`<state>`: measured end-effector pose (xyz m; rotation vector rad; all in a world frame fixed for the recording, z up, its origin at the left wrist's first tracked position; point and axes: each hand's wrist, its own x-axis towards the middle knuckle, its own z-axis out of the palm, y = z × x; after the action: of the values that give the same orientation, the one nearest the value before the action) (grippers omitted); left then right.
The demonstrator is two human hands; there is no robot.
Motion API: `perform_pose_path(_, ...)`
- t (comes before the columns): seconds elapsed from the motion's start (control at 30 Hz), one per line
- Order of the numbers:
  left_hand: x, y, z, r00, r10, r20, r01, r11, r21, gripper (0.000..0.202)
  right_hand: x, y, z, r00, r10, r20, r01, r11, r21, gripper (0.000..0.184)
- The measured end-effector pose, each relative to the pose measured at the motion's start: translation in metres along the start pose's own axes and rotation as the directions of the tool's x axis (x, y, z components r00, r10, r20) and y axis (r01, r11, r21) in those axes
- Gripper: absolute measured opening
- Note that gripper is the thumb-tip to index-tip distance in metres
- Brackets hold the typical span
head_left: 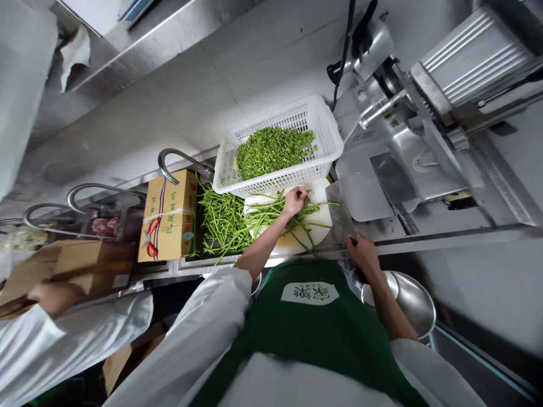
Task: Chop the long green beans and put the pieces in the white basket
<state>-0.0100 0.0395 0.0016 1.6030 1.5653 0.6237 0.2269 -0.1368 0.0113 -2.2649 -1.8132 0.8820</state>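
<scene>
My left hand (296, 201) is closed, fingers curled on a loose bunch of long green beans (271, 211) lying across a white cutting board (324, 219). My right hand (363, 252) grips the handle of a cleaver (340, 213); its broad blade rests at the right end of the board, beside the bean tips. To the left of the board spreads a large heap of uncut beans (220, 217). Behind the board stands a white plastic basket (331, 152), holding a pile of finely chopped green pieces (274, 148).
A cardboard box (169, 215) with red-handled scissors (151, 237) sits left of the beans, near curved taps (180, 151). A metal slicing machine (407, 135) fills the right side. A steel bowl (413, 299) is below the counter edge. At far left a co-worker's hand (57, 297) touches cardboard.
</scene>
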Motion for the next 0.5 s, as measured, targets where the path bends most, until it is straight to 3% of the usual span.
perform_pose_path(0.1,-0.041,-0.011,-0.016,1.000,-0.015,-0.008,0.009,0.892,-0.453,0.012,0.001,0.002,0.001,1.000,0.005,-0.009,-0.004,1.000,0.024,0.025)
perform_pose_path(0.17,-0.070,-0.018,-0.020,1.000,-0.011,0.028,0.024,0.857,-0.515,0.017,0.001,0.004,0.002,1.000,0.003,-0.012,-0.002,1.000,0.031,0.024)
perform_pose_path(0.23,-0.093,-0.022,-0.017,0.998,-0.028,0.061,0.050,0.919,-0.391,0.012,0.002,0.005,0.003,1.000,0.004,-0.020,-0.003,1.000,0.025,0.025)
perform_pose_path(0.3,-0.108,-0.022,-0.008,0.997,-0.028,0.065,0.037,0.990,-0.134,0.003,0.004,0.006,0.004,1.000,0.004,-0.030,-0.004,1.000,0.006,0.026)
perform_pose_path(0.33,-0.112,-0.021,-0.004,0.998,-0.014,0.069,0.014,1.000,0.004,0.008,0.004,0.006,0.004,0.999,0.002,-0.032,-0.003,1.000,-0.006,0.027)
perform_pose_path(0.4,-0.117,-0.017,0.003,0.992,0.014,0.122,-0.040,0.976,0.212,0.019,0.006,0.006,0.004,0.999,-0.010,-0.032,0.009,1.000,-0.024,0.028)
perform_pose_path(0.5,-0.120,-0.010,0.005,0.964,0.011,0.264,-0.096,0.946,0.310,0.035,0.007,0.005,0.003,0.999,-0.025,-0.024,0.024,0.999,-0.039,0.031)
